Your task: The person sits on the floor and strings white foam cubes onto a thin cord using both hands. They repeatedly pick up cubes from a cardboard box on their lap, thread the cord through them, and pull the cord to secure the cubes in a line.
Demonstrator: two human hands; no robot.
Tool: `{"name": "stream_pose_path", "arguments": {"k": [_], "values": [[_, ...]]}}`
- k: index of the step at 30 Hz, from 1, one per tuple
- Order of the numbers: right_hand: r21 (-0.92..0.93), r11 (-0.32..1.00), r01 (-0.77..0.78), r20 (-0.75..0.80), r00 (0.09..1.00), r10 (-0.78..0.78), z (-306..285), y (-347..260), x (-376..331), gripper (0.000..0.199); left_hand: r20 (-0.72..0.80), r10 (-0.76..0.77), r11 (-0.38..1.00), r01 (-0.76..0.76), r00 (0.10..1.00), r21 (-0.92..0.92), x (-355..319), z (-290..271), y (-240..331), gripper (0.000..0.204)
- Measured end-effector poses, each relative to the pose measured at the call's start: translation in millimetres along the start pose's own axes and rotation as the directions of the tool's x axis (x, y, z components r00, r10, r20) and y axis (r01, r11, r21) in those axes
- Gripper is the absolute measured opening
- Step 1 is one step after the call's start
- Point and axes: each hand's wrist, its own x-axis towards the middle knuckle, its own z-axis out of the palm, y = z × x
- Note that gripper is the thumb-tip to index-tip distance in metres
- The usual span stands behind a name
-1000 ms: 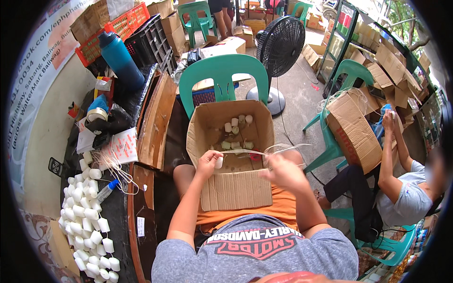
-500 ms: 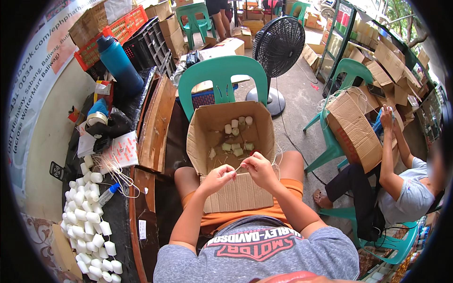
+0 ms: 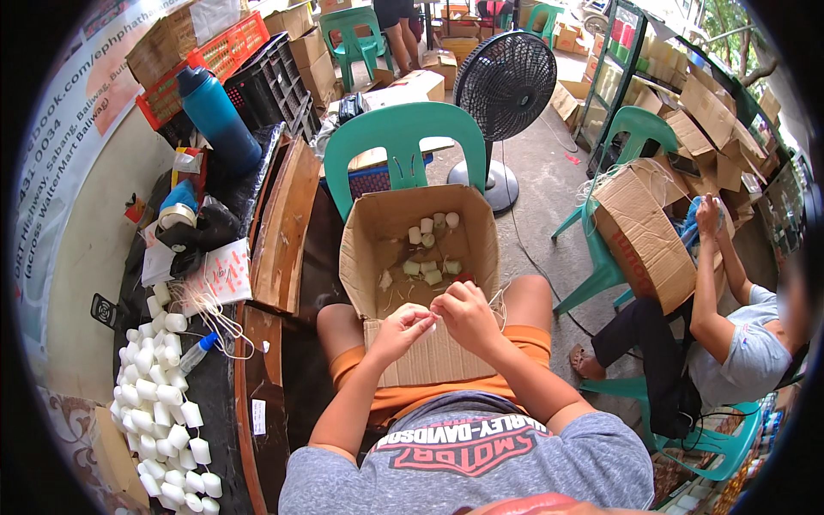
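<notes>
My left hand (image 3: pixel 403 332) and my right hand (image 3: pixel 469 315) meet fingertip to fingertip over the near flap of an open cardboard box (image 3: pixel 357 257). Both are closed in a pinch on a thin pale string (image 3: pixel 502 293), which shows beside my right hand; between the fingers it is mostly hidden. Inside the box lie several short, pale cylinders (image 3: pixel 430 267) that look like small candles, with loose bits of string. The box leans against the back of a green plastic chair (image 3: pixel 403 129), and its flap rests by my thighs.
To the left, a dark table (image 3: pixel 225 395) carries a heap of white cylinders (image 3: pixel 163 403), a string bundle (image 3: pixel 215 313), a glue bottle (image 3: pixel 199 352) and a blue flask (image 3: pixel 219 120). A black fan (image 3: pixel 505 86) stands ahead. At right, a seated person (image 3: pixel 730 335) handles something blue beside another carton (image 3: pixel 644 232).
My hands have come together; the string stretched between them before is now mostly covered by my fingers. The fan head has turned slightly left. The person at right has shifted their hands slightly.
</notes>
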Motion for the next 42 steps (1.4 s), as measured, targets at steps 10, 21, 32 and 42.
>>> {"name": "stream_pose_path", "arguments": {"k": [10, 21, 32, 42], "values": [[0.255, 0.963, -0.088, -0.001, 0.996, 0.091, 18, 3, -7, 0.009, -0.079, -0.094, 0.955, 0.068, 0.992, -0.288, 0, -8, -10, 0.019], [0.378, 0.852, -0.363, 0.285, 0.921, 0.266, 23, 11, -8, 0.013, -0.038, -0.122, 0.970, 0.111, 0.992, -0.217, 0, -12, -9, 0.020], [-0.077, 0.990, 0.120, -0.079, 0.989, -0.126, 30, -3, -18, 0.013, 0.147, -0.151, 0.988, 0.150, 0.977, 0.018, 10, -33, -1, 0.019], [0.538, 0.594, -0.598, 0.396, 0.802, 0.447, 32, 11, -25, 0.019, -0.203, 0.201, 0.970, -0.166, 0.958, 0.180, -2, -3, -13, 0.011]]}}
